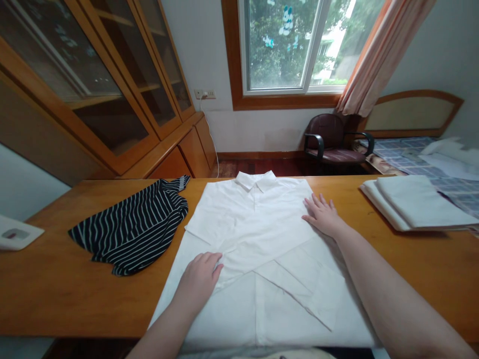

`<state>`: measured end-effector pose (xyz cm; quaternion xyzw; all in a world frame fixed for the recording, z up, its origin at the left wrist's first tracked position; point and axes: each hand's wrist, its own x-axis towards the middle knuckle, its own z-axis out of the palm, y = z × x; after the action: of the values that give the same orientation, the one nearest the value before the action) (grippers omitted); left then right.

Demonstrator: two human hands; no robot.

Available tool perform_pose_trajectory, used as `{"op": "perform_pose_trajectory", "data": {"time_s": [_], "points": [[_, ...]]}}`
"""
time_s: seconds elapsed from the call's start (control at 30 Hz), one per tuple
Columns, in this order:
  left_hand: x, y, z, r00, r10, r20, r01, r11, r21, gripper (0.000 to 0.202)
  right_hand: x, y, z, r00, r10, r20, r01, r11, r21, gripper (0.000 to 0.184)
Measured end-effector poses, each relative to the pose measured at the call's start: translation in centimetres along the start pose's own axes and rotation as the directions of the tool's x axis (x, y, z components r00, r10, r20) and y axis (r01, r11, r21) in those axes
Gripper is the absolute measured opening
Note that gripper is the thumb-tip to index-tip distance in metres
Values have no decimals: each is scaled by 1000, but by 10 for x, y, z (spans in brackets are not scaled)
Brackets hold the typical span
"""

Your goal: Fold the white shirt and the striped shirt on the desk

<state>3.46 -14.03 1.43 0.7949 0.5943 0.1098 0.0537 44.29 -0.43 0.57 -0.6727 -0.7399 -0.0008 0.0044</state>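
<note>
A white collared shirt point(258, 309) lies spread on the wooden table in front of me, collar at the far side. Its sleeves are folded inward across the front, overlapping near the middle. My right hand point(322, 215) rests on the shirt's right edge below the shoulder, fingers spread and holding nothing. On the left part of the shirt, beside the folded sleeve, lies my left hand point(202, 274). Its thumb is apart from the fingers, and no cloth shows pinched between them.
A black-and-white striped garment point(138, 224) lies on the wooden table point(101, 299) at left, near a white object point(18, 233). Folded white cloth point(415, 202) sits at right. Beyond are a cabinet point(172, 124), an armchair point(333, 137) and a bed point(407, 154).
</note>
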Motion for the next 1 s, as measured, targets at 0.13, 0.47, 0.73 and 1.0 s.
{"op": "perform_pose_trajectory", "data": {"time_s": [0.13, 0.47, 0.73, 1.0], "points": [[-6, -2, 6, 997, 44, -59, -41, 998, 44, 20, -11, -26, -34, 985, -154, 81, 139, 977, 160, 50], [-10, -2, 5, 997, 11, -81, -5, 997, 73, 19, -41, -189, -46, 782, -622, 35, 595, 763, 254, 31], [-9, -1, 2, 998, 6, -57, -3, 999, 52, 18, -26, -185, -6, 661, -728, -180, 749, 629, 207, 21], [-9, -4, 5, 999, -3, -50, 4, 1000, 30, 16, -31, -189, -11, 614, -761, -209, 789, 588, 179, 19]]}}
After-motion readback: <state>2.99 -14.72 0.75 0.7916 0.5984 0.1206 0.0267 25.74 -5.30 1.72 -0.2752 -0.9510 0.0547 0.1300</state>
